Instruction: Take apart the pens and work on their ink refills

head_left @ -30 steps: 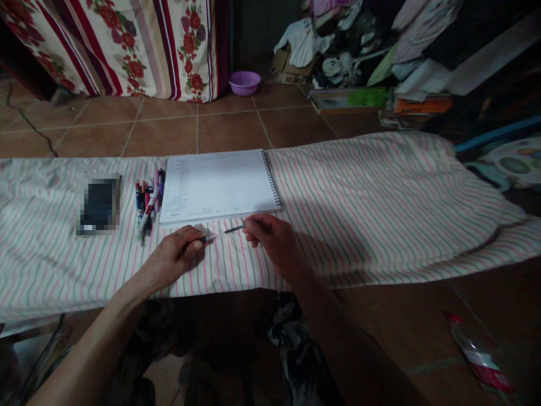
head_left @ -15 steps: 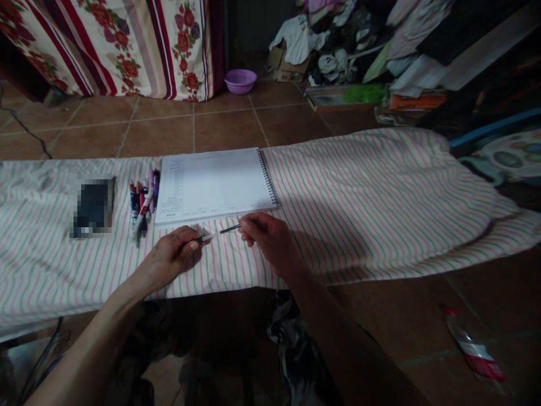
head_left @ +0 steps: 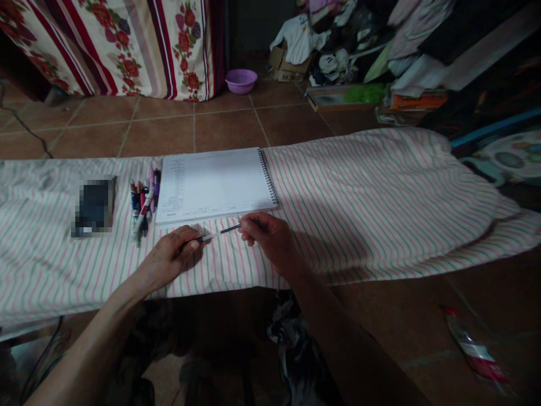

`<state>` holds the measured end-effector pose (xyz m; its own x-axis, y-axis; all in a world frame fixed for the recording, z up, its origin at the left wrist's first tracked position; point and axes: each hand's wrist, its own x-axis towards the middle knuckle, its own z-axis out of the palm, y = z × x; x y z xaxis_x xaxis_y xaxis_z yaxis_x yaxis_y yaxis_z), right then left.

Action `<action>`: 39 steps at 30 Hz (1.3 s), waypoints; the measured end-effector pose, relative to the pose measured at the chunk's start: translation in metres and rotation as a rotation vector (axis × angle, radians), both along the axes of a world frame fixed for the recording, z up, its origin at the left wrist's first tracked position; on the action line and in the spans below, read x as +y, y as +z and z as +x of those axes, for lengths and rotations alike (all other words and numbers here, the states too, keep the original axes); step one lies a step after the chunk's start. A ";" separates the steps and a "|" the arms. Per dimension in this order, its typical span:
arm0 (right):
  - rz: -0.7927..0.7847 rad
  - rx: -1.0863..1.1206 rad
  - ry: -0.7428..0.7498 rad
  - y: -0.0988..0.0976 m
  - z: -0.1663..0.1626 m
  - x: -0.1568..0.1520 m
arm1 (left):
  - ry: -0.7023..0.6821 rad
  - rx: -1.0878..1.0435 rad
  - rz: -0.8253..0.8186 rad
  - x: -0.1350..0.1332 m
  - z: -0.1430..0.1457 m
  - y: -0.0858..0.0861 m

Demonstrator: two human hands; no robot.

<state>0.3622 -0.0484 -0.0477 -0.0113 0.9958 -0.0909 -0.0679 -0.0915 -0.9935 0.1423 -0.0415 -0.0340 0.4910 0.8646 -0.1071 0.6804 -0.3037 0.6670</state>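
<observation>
My left hand [head_left: 180, 248] is closed on a pen barrel [head_left: 205, 238], whose dark part and pale, clear-looking end stick out to the right. Between the fingertips of my right hand [head_left: 268, 234] is a thin dark pen refill [head_left: 230, 229], pointing left at that end. The refill's tip and the pale end almost meet; I cannot tell whether they touch. Both hands are just in front of a spiral notebook [head_left: 220, 183] that lies flat, showing a mostly white page. To its left, several pens [head_left: 143, 203] lie in a bunch.
A striped cloth [head_left: 359, 192] covers the long surface, with a blurred-out phone [head_left: 93, 207] at the left. A purple basin [head_left: 240, 82] stands on the tiled floor beyond, beside a floral curtain [head_left: 127, 51]. A plastic bottle [head_left: 477, 352] lies on the floor at lower right.
Both hands stay in nearly the same place with the same grips. The view has shifted very slightly; nothing else has visibly moved.
</observation>
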 end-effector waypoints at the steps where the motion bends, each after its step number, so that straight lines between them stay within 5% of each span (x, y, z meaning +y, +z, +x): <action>1: -0.001 -0.004 0.002 0.000 0.000 0.000 | 0.001 0.000 0.000 0.000 0.000 0.000; 18: 0.011 0.019 -0.008 0.002 0.000 -0.002 | 0.060 -0.144 -0.205 -0.002 0.001 0.004; 39: 0.028 0.015 -0.007 0.005 0.001 -0.004 | 0.105 -0.209 -0.157 -0.004 0.002 0.007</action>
